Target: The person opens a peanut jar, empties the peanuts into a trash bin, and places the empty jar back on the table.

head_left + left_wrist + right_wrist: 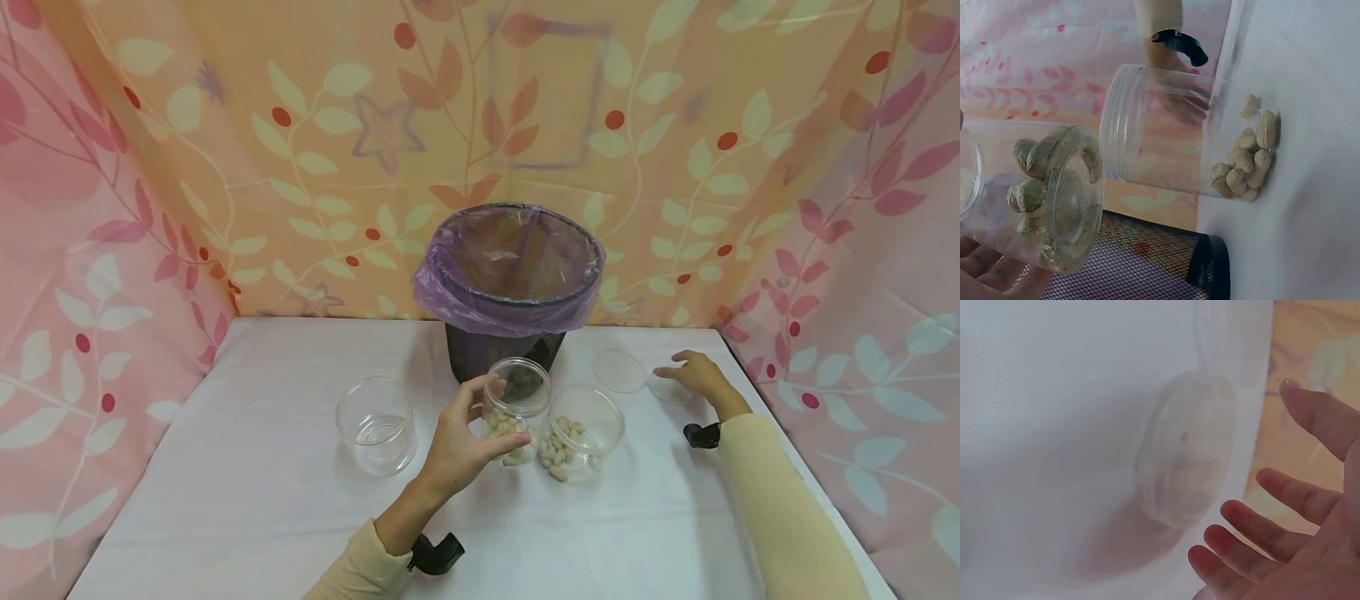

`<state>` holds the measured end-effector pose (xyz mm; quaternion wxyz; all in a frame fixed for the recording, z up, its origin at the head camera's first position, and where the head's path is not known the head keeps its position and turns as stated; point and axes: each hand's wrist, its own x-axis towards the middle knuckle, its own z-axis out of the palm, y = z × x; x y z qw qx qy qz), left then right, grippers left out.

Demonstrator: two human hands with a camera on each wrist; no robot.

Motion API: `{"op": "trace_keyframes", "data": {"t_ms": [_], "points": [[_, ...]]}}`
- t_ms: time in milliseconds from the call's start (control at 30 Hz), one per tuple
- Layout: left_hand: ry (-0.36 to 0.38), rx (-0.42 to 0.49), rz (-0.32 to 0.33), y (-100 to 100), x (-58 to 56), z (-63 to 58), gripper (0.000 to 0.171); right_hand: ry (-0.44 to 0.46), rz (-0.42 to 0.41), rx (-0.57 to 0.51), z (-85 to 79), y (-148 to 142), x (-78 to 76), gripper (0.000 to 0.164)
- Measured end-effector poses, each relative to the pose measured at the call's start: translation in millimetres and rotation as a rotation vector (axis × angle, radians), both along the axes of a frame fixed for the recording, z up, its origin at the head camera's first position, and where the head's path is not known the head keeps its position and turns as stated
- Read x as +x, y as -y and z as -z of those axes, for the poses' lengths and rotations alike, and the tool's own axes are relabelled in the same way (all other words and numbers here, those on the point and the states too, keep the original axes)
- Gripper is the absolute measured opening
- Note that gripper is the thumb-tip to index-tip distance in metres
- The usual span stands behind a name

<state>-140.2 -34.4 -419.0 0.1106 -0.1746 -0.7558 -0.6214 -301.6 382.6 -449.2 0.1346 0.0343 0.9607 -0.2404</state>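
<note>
My left hand [459,442] grips a clear plastic jar [517,398] holding some peanuts in their shells, raised in front of the bin. In the left wrist view the held jar [997,147] is tilted, with its peanuts toward the base. Just right of it, a second clear jar [613,442] with several peanuts at its bottom stands on the table. My right hand [697,375] reaches to the right side, fingers spread and apart from a clear round lid [1188,462]. Another clear lid [618,372] lies to the left of that one.
A third clear jar [375,454], with no peanuts in it, stands at the left. Behind the jars is a black mesh bin [472,354] lined with a purple plastic bag [450,292]. Patterned cloth [300,167] closes off the back and both sides of the white table [225,467].
</note>
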Motion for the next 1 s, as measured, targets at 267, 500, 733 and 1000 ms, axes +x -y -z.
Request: {"op": "trace_keyframes", "data": {"t_ms": [267,500,733,1000], "points": [[-0.004,-0.003,0.000,1,0.5,-2.0,0.072,0.007,0.005,-0.163,-27.4,0,2.1,0.073],[-0.005,-0.003,-0.003,1,0.7,-2.1,0.071,-0.039,-0.065,-0.288,-51.3,13,3.7,0.067],[-0.013,0.002,0.001,2,1.3,-1.4,0.072,-0.075,-0.100,-0.347,-68.9,26,0.5,0.066],[-0.024,-0.001,-0.011,3,3.1,-0.7,0.071,-0.243,-0.149,-0.266,-100.7,57,4.2,0.056]]}}
